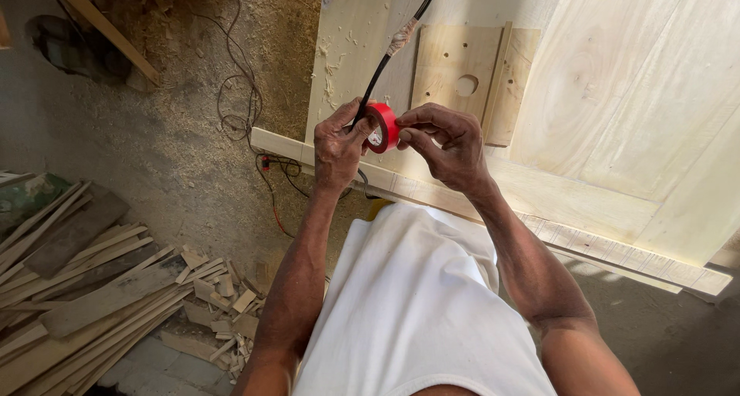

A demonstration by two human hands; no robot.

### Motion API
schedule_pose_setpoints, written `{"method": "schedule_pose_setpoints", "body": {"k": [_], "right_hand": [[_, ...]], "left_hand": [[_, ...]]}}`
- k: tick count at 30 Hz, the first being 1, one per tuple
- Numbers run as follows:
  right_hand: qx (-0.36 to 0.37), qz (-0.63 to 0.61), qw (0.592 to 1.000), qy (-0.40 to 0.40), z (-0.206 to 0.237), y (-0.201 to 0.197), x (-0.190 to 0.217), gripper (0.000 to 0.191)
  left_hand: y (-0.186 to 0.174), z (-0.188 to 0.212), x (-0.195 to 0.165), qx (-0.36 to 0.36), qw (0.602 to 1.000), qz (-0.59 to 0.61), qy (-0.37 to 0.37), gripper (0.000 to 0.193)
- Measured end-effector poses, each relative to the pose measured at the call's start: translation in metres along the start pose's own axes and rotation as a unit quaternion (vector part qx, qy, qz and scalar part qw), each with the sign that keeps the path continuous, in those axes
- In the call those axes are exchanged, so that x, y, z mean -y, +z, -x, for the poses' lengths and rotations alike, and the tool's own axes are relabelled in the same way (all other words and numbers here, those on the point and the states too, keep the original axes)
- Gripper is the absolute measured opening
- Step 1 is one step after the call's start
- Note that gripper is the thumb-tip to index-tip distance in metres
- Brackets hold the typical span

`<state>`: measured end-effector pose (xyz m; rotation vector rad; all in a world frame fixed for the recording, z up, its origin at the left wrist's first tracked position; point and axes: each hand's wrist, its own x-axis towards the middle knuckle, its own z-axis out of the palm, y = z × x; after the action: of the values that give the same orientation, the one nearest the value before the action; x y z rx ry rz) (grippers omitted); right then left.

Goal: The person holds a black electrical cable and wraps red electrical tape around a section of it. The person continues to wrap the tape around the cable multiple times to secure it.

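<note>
A roll of red tape (383, 126) is held up between both hands over the edge of a pale wooden panel (617, 119). My right hand (443, 145) pinches the roll's right side with thumb and fingers. My left hand (338, 145) grips the roll's left side together with a black cable (379, 76). The cable runs up and away across the wood, with a patch of pale wrapping (402, 37) partway along it.
A small board with a round hole (466, 84) lies on the panel. Thin wires (239, 103) trail over the sawdust-covered floor at left. A heap of wood strips and offcuts (100, 288) lies at lower left. A plank (100, 26) leans at top left.
</note>
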<state>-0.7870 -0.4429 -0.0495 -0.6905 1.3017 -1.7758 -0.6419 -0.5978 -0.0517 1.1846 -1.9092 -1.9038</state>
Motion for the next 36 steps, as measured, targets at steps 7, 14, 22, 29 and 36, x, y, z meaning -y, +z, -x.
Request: {"method": "schedule_pose_setpoints", "body": {"k": [7, 14, 22, 29, 36], "right_hand": [[-0.037, 0.064, 0.997, 0.015, 0.001, 0.011, -0.007, 0.03], [0.011, 0.176, 0.979, -0.106, -0.01, -0.012, 0.001, 0.03], [-0.034, 0.195, 0.972, -0.127, -0.017, -0.001, 0.011, 0.033], [-0.08, 0.179, 0.975, -0.108, -0.014, 0.003, 0.006, 0.02], [-0.083, 0.159, 0.981, -0.08, -0.016, 0.007, 0.002, 0.016]], "left_hand": [[0.0, 0.001, 0.001, 0.013, 0.994, 0.101, 0.037, 0.035], [-0.018, 0.003, -0.028, 0.148, 0.989, 0.015, -0.016, 0.039], [-0.004, 0.0, -0.044, 0.1, 0.989, -0.065, -0.093, 0.039], [0.0, 0.006, -0.037, 0.07, 0.994, -0.056, -0.057, 0.03], [-0.001, 0.008, -0.036, 0.098, 0.992, -0.054, 0.054, 0.027]]}}
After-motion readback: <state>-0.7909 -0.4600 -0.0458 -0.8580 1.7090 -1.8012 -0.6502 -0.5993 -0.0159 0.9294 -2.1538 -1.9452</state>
